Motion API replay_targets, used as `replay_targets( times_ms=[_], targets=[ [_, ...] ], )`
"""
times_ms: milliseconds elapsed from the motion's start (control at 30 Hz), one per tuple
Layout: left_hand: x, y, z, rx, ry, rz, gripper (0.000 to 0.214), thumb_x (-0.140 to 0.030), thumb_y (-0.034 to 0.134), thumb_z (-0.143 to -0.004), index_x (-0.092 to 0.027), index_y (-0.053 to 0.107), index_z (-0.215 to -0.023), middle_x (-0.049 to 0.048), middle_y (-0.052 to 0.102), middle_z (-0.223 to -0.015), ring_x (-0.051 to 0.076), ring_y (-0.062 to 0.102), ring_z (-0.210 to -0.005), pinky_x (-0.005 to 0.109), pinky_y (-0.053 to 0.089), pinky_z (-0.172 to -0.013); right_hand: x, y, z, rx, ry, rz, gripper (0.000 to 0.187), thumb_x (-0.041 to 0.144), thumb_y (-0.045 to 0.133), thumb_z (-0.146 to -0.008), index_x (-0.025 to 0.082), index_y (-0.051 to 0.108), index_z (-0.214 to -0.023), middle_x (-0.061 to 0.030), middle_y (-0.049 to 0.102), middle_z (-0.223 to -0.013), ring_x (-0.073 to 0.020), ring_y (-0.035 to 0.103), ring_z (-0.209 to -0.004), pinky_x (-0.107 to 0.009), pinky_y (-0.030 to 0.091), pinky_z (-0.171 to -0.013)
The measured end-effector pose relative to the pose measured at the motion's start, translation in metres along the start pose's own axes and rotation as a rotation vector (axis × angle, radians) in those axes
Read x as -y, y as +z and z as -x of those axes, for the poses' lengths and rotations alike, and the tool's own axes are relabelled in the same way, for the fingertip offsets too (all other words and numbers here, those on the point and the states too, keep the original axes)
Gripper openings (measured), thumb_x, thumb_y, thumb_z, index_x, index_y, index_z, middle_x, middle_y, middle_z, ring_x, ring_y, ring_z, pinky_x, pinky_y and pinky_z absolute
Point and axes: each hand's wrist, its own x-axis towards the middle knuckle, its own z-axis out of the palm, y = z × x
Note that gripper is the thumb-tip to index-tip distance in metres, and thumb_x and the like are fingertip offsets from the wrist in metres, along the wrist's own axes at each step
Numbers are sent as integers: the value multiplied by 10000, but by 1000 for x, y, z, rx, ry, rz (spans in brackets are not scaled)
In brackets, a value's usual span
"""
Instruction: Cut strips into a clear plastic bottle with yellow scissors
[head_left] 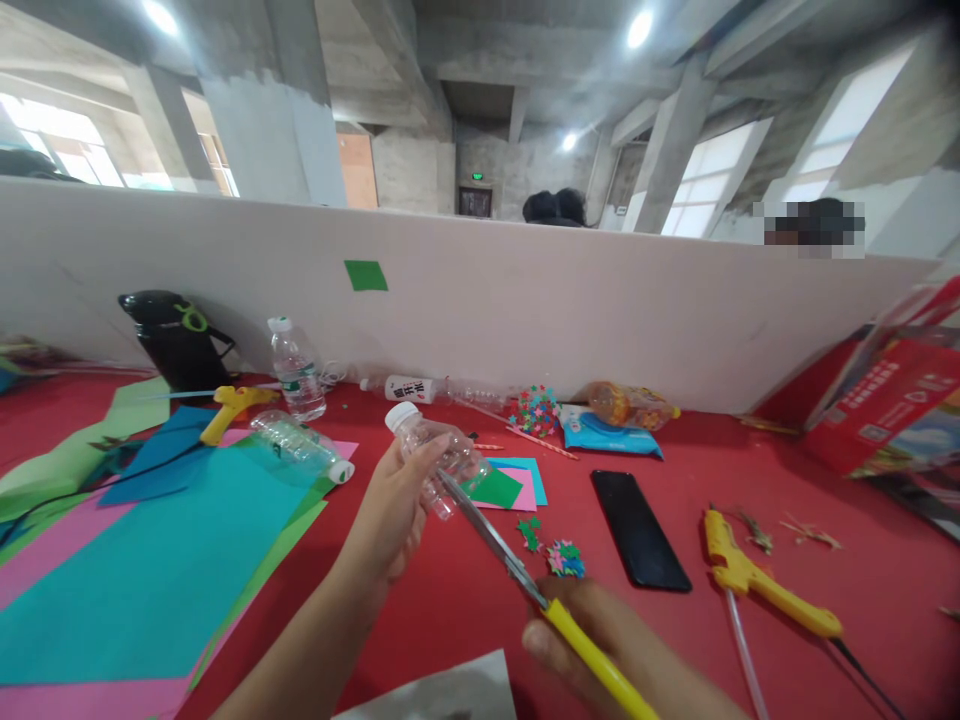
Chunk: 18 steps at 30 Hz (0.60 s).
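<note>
Nearer than the phone [641,530], the right hand [606,622] closes around yellow-handled scissors [517,568], angled forward so the blades reach the clear bottle [463,458]. Left of the phone, the left hand [401,500] pinches that bottle near its neck above the red surface [442,610], apparently steadying it, forearm slanting inward.

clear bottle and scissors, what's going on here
The person's left hand grips a clear plastic bottle, tilted with its white cap on. The right hand holds yellow-handled scissors, with the blade tips up at the bottle; whether they have cut into it can't be told. On the red table, a black phone and a yellow glue gun lie to the right.
</note>
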Motion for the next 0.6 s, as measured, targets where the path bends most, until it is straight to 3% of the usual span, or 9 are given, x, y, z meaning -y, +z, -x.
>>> replay_targets(
  times_ms=[167, 400, 600],
  targets=[
    [0, -1, 0, -7, 36, -31, 191, -319, 681, -770, -163, 646, -875, 55, 722, -866, 211, 694, -847, 339, 544, -807, 0, 0, -9, 118, -5, 17, 667, 867, 299, -772, 210, 362, -677, 63, 280, -630, -105, 266, -558, -241, 201, -477],
    [-2, -2, -3, -15, 61, -55, 208, -324, 679, -768, -162, 631, -890, 54, 715, -882, 209, 682, -863, 342, 537, -809, -5, 1, -16, 97, -64, 36, 687, 879, 282, -762, 206, 347, -638, 73, 260, -582, -100, 255, -540, -250, 180, -473],
    [-3, -3, -4, 11, 89, -68, 177, -307, 660, -784, -157, 629, -874, 51, 707, -872, 203, 679, -848, 343, 536, -814, -7, 1, -19, 84, -71, 40, 634, 809, 408, -780, 206, 335, -602, 69, 269, -558, -96, 252, -529, -248, 162, -464]
  ],
)
